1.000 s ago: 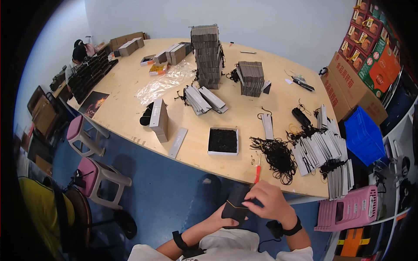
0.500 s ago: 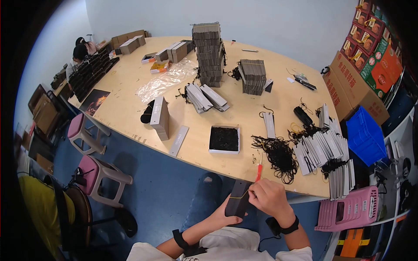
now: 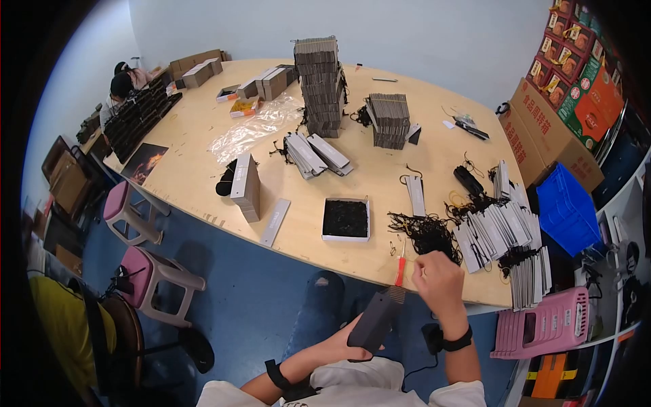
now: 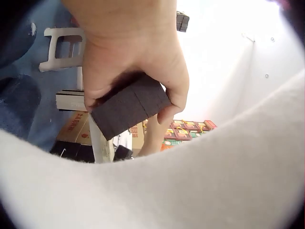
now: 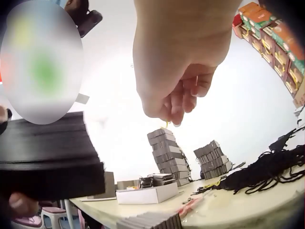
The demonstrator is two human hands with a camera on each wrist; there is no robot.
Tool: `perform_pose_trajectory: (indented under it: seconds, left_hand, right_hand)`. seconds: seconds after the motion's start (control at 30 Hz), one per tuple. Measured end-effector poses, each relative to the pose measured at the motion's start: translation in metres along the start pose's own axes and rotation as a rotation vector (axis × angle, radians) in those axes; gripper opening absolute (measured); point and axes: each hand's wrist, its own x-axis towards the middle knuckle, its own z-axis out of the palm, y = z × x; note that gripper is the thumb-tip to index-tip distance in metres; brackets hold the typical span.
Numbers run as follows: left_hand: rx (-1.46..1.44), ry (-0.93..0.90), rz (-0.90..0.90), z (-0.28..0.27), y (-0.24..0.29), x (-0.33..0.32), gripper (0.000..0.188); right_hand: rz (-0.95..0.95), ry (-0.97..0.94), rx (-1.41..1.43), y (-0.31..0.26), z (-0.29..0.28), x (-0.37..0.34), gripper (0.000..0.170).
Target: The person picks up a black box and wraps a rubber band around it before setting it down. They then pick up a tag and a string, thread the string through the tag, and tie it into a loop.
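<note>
My left hand point(image 3: 342, 339) grips a thick stack of dark cards point(image 3: 376, 319) over my lap, beside the table edge. In the left wrist view the thumb and fingers wrap opposite sides of the stack point(image 4: 131, 107). My right hand point(image 3: 439, 278) is raised above the table's front edge, apart from the stack, with its fingers curled. A bit of yellow rubber band point(image 5: 165, 125) shows at its pinched fingertips in the right wrist view. No band shows around the dark stack. Close to the right hand lies a red-handled tool point(image 3: 400, 271) with a thin tip.
Black cords point(image 3: 430, 234) lie tangled beyond the right hand, near fanned pale tags point(image 3: 495, 230). A white box point(image 3: 346, 239) holds black material. Banded stacks point(image 3: 322, 88) rise at the back. Pink stools point(image 3: 135, 271) stand left; a blue crate point(image 3: 569, 210) sits right. Two people are at the far left.
The yellow band was around the dark stack earlier; my right hand has pulled it off and moved up and right. The left hand still holds the stack, now tilted differently.
</note>
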Motion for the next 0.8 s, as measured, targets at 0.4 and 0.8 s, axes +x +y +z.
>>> perform_pose_trajectory:
  seconds: [0.4,0.8]
  left_hand:
    - [-0.099,-0.012,0.049,-0.006,-0.003,-0.006,0.089]
    - [-0.509,-0.248,0.015,-0.012,-0.007,-0.004,0.094]
  right_hand:
    - [0.595,0.327,0.388,0.120,0.025,0.069,0.026]
    - [-0.189,-0.944,0.943,-0.006,-0.038,0.032,0.085]
